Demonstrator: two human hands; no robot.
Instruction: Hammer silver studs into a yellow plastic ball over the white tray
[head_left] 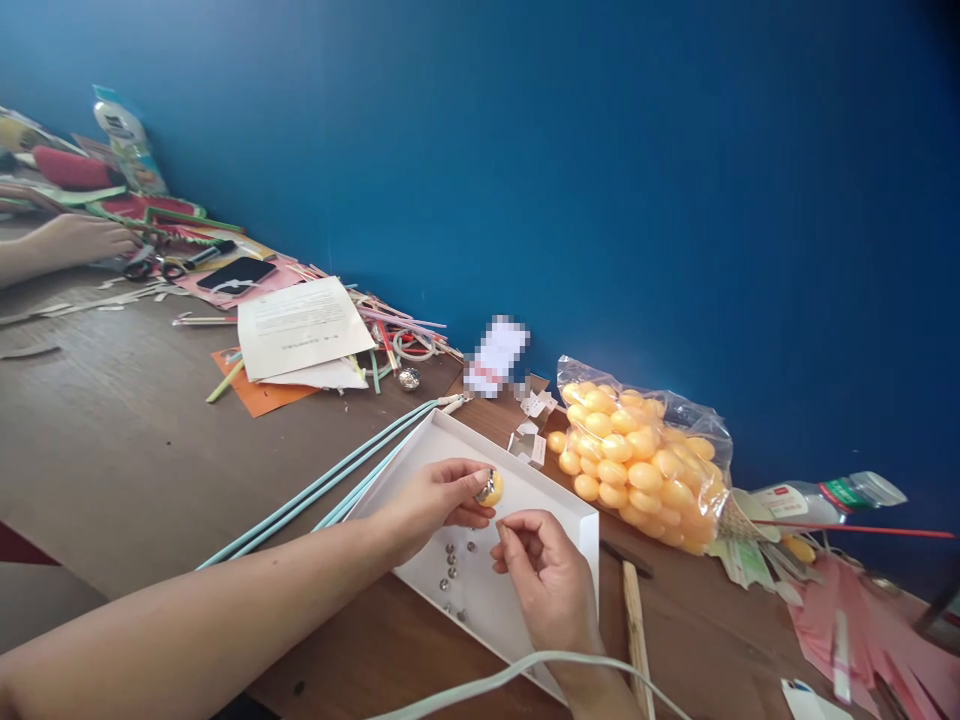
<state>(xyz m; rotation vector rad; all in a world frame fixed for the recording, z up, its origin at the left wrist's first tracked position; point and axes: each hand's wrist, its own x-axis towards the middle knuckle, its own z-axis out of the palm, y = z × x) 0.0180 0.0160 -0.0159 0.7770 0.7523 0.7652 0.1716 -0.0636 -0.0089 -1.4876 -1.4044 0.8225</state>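
My left hand point(435, 505) is closed around a small orange ball point(493, 488) with a silver cap on it, held over a shallow white box lid point(525, 490). My right hand point(544, 570) hovers just to the right of the ball, fingers curled in a pinch; what it holds, if anything, is too small to make out. Several small silver beads or caps point(452, 565) lie in the box under my hands. A clear plastic bag full of orange balls point(637, 465) rests on the table just right of the box.
Light blue straws point(322, 480) lie left of the box. Papers point(300, 330), orange card, scissors point(154, 268) and a phone point(236, 273) sit far left, where another person's hand point(75, 240) rests. A wooden stick point(636, 625), pink paper point(862, 620) and a bottle point(825, 497) are right. A white cable point(525, 670) crosses the foreground.
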